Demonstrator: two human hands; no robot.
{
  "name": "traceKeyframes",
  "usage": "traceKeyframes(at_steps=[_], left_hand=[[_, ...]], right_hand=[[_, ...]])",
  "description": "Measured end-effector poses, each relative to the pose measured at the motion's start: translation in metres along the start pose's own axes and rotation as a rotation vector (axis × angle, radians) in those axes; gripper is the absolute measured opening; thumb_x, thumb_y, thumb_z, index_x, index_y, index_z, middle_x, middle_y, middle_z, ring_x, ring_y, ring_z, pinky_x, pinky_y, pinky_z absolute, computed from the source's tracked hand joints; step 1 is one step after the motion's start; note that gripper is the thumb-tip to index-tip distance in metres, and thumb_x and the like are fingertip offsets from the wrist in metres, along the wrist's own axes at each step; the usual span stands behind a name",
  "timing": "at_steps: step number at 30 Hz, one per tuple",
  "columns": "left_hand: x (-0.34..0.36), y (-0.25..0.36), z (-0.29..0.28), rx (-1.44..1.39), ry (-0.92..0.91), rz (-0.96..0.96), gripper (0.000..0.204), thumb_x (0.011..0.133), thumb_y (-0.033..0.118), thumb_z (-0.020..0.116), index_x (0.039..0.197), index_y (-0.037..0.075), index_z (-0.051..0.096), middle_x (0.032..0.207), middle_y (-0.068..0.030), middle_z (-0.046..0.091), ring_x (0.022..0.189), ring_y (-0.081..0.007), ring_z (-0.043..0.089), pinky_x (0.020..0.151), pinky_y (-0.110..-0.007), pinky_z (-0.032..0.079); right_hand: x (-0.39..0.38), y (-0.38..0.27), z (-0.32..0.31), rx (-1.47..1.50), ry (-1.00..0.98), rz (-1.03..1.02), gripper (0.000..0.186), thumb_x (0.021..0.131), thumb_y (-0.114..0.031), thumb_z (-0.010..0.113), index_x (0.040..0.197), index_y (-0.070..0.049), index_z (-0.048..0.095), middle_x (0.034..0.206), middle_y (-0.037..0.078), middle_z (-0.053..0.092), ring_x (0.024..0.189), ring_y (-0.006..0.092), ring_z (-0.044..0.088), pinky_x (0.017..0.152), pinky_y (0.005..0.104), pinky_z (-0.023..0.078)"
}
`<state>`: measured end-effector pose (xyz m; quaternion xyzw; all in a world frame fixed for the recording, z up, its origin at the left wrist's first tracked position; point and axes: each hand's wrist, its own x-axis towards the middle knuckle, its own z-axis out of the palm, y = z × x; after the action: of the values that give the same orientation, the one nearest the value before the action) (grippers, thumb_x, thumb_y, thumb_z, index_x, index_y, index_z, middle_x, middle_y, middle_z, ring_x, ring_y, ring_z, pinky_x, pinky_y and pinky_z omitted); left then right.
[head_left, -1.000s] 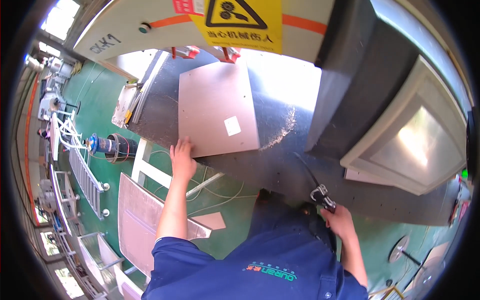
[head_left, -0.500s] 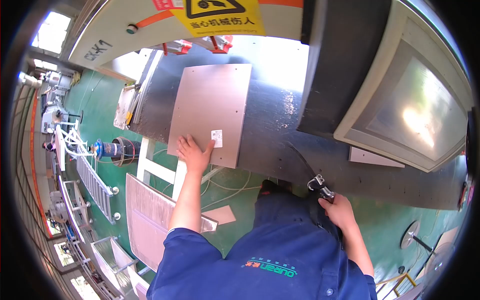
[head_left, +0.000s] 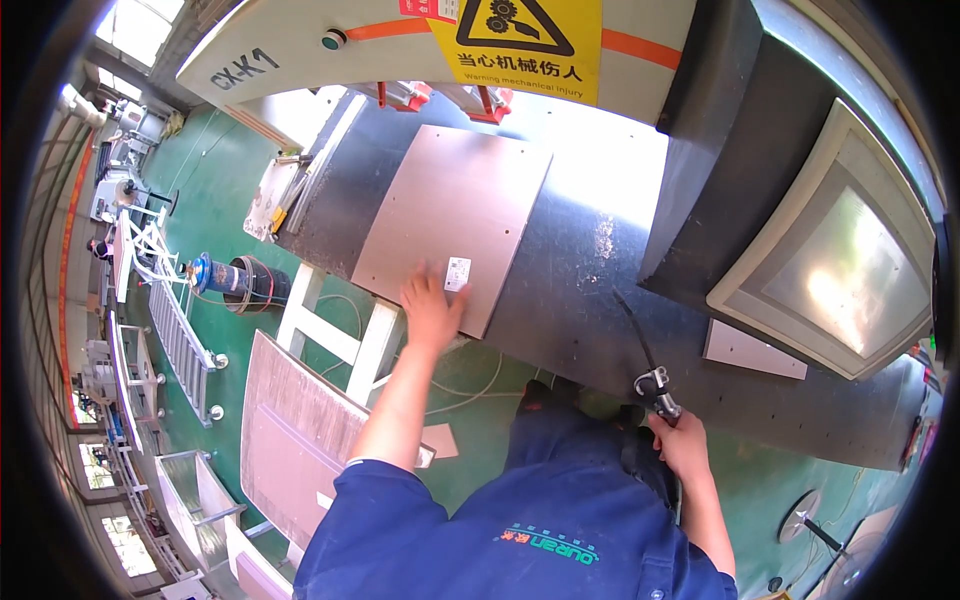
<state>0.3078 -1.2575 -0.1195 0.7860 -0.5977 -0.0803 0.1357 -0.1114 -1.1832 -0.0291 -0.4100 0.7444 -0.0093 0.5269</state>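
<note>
A flat pinkish-brown panel (head_left: 465, 195) with small holes along its edges lies on the dark machine table (head_left: 575, 290). A white label (head_left: 457, 274) is stuck near its front edge. My left hand (head_left: 433, 308) rests palm down on the panel's near part, beside the label. Its fingers are spread and slightly blurred, and it grips nothing. My right hand (head_left: 683, 440) is closed around the handle of an air blow gun (head_left: 658, 392). The gun's long thin black nozzle points up and left over the front of the table, apart from the panel.
A machine screen (head_left: 825, 250) in a pale housing overhangs the table at the right. Under it lies a smaller panel (head_left: 755, 350). Red clamps (head_left: 490, 103) stand at the back. Stacked panels (head_left: 300, 420) are at the lower left, by a white frame (head_left: 330, 340).
My view has shifted, so the machine and panel appear farther right. The left hand stays on the panel, closer to the label. The right hand still holds the blow gun.
</note>
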Motion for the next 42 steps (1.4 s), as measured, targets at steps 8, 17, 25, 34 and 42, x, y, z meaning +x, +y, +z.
traceKeyframes(at_steps=[8,17,25,34,42], left_hand=[[-0.031,0.032,-0.013,0.094,-0.015,-0.1,0.083,0.077,0.053,0.067,0.136,0.003,0.037,0.145,-0.0267,0.024,0.136,-0.0443,0.018,0.105,-0.066,0.013],[0.012,0.015,0.009,0.059,0.185,0.008,0.087,0.072,0.054,0.071,0.134,0.003,0.038,0.139,-0.0285,0.03,0.129,-0.0496,0.024,0.104,-0.061,0.022],[0.099,-0.008,0.028,0.07,0.305,0.093,0.088,0.072,0.061,0.068,0.132,0.002,0.043,0.137,-0.0292,0.035,0.125,-0.0521,0.03,0.102,-0.063,0.025],[0.13,-0.002,0.014,0.002,0.203,-0.06,0.088,0.071,0.06,0.069,0.134,0.003,0.043,0.143,-0.0293,0.03,0.134,-0.0484,0.022,0.107,-0.06,0.02],[0.131,-0.005,0.018,0.008,0.19,-0.049,0.089,0.072,0.062,0.066,0.135,0.003,0.041,0.144,-0.0286,0.028,0.135,-0.0483,0.019,0.107,-0.063,0.018]], right_hand=[[0.006,0.005,-0.001,0.054,0.024,-0.022,0.024,0.083,-0.022,0.065,0.075,-0.001,0.06,0.054,0.006,0.057,0.05,0.0161,0.057,0.052,0.0331,0.043],[0.0,-0.003,0.001,0.088,0.038,-0.056,0.025,0.083,-0.025,0.066,0.079,-0.001,0.061,0.058,0.006,0.06,0.052,0.0149,0.059,0.052,0.0316,0.045],[0.003,0.005,0.008,-0.04,0.052,-0.111,0.03,0.081,-0.03,0.067,0.08,0.0,0.062,0.061,0.01,0.062,0.06,0.0227,0.064,0.06,0.0359,0.047],[-0.001,0.009,0.006,0.045,0.08,-0.078,0.03,0.081,-0.029,0.067,0.08,0.001,0.062,0.062,0.01,0.063,0.059,0.0214,0.064,0.059,0.0343,0.048],[-0.002,0.008,0.003,0.076,0.08,-0.066,0.03,0.08,-0.029,0.067,0.08,0.0,0.062,0.06,0.009,0.062,0.058,0.0201,0.064,0.058,0.0337,0.048]])
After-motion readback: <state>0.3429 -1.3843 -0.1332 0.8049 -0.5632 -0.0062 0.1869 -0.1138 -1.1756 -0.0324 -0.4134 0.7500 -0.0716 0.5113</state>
